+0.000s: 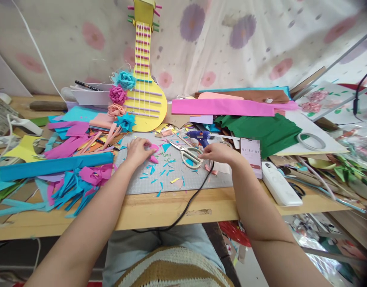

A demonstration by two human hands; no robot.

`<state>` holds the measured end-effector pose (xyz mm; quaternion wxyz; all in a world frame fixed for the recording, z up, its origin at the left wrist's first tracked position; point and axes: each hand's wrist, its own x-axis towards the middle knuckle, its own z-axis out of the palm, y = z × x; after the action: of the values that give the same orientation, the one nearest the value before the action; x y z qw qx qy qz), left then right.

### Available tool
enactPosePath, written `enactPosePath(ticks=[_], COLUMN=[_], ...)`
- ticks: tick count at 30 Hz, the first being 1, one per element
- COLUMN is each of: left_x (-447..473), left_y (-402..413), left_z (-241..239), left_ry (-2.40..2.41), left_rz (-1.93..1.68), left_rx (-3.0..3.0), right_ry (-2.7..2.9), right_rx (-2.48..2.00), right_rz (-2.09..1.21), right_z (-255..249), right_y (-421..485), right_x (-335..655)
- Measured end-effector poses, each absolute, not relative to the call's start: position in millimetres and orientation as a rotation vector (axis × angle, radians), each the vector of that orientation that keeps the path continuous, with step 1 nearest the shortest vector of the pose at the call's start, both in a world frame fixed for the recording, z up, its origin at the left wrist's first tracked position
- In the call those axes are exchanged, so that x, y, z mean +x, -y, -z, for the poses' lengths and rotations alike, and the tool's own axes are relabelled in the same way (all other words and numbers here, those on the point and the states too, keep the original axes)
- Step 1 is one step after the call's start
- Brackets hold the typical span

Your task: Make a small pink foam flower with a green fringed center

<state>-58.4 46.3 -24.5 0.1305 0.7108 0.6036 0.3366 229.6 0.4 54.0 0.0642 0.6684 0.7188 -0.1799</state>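
My left hand (138,151) is closed around a small pink paper piece (154,153) on the grey cutting mat (177,177). My right hand (217,153) rests on the mat with its fingers at the pale handles of a pair of scissors (186,153), which lie with blades pointing up-left. Small blue and pink paper scraps (159,171) are scattered between the hands. A blue glue gun (201,137) lies just beyond the scissors, its black cord (189,203) running off the table's front edge.
A yellow paper guitar (146,79) with paper flowers leans at the back. Pink, blue and green paper sheets (261,129) pile on both sides. A phone (251,155) showing a timer, a white remote (281,183) and a tape roll (310,141) lie to the right.
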Motion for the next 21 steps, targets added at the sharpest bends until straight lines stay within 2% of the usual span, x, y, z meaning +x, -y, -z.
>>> enactPosePath(ticks=[6,12,21], left_x=[-57.9,-56.2,-56.5], left_y=[-46.6,-42.4,-35.7], left_z=[23.8,19.0,21.6], left_ry=[-1.728,-1.604,-1.421], left_rz=[-1.004,-0.978,-1.281], left_rx=[2.029,1.884,1.446], right_ry=[-2.108,-2.193,-2.273], right_rx=[2.381,2.510,2.925], right_rz=[0.315,0.403,0.756], right_z=[-46.8,-22.2,8.9], right_y=[-4.7,-18.1,-31.6], right_x=[252.8,245.3,225.9])
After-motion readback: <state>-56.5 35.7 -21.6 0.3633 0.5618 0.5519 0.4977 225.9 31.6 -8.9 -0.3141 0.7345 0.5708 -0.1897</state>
